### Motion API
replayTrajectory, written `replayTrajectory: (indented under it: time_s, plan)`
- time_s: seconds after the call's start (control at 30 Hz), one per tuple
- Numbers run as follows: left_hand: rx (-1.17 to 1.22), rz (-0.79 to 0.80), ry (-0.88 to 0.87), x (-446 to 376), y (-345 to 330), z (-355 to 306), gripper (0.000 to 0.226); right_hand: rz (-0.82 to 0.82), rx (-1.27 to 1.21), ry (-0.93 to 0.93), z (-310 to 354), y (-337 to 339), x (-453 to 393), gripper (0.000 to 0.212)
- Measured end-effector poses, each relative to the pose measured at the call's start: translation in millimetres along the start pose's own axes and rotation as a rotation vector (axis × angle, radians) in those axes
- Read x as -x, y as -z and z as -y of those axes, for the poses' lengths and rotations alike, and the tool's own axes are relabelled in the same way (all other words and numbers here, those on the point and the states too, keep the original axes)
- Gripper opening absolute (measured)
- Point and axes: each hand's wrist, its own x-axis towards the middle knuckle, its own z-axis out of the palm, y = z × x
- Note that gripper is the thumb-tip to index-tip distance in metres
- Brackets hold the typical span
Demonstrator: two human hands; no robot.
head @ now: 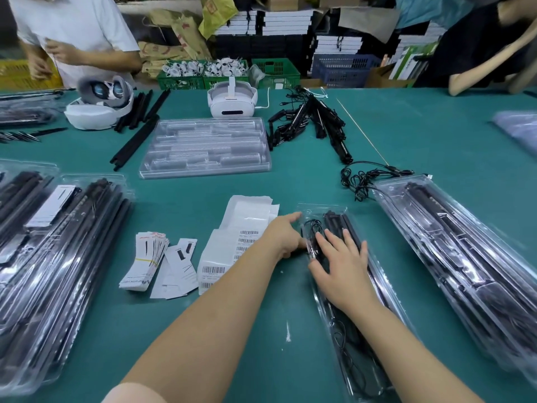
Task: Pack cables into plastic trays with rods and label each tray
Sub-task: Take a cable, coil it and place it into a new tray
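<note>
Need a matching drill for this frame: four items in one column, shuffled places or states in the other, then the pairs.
Items
1. empty clear plastic tray
2. white VR headset
3. loose black cable
4. white barcode label sheets

Places or states
A. under the left forearm
B. far side of the table, behind the empty tray
C. table centre, holding nothing
D. tangled on the green mat, beyond the filled tray on the right

Pairs: 1-C, 2-B, 3-D, 4-A
</note>
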Motion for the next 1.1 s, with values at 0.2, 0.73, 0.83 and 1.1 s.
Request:
replayTrajectory:
  time_s: [0.2, 0.73, 0.83, 1.1]
  plan:
    - [-0.026, 0.027, -0.008, -2, 3, 2, 0.055, 0.000, -0.008, -0.003, -1, 0, 0, 0.062]
    - [0.103, 0.032, 0.061, 42, 14, -23, 0.019, 0.031, 0.121, -0.012, 3, -3, -1, 0.065]
    - [0.081, 0.001, -0.067, 60, 24, -33, 0.014, 0.036, 0.155, -0.016, 3, -4, -1, 0.065]
    - [-0.450, -0.230, -0.340, 100, 114, -42, 0.013, 0.050, 0.168, -0.016, 2, -4, 0, 0.067]
